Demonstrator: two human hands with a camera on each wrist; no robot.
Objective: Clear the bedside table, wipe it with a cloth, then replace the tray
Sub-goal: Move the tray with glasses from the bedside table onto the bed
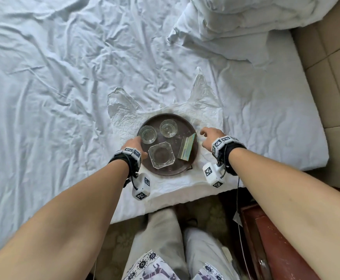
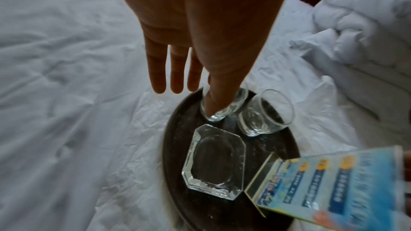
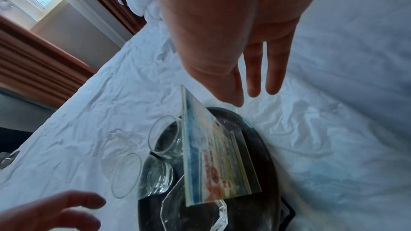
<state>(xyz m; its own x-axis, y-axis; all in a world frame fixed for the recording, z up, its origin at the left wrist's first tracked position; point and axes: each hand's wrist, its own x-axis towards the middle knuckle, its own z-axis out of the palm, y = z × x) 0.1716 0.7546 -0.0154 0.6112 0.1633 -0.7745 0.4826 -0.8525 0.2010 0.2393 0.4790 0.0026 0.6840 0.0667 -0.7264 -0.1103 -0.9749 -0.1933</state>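
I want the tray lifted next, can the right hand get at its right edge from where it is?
Probably yes: the right hand hovers open beside the tray rim, nothing between them.

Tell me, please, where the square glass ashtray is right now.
In the head view, the ashtray sits on the tray's near side, between left hand and card stand.

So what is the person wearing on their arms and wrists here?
Both forearms are bare, no sleeves. The left hand and right hand each have a black wrist strap with white blocks bearing black-and-white square markers, plus a thin dark cable.
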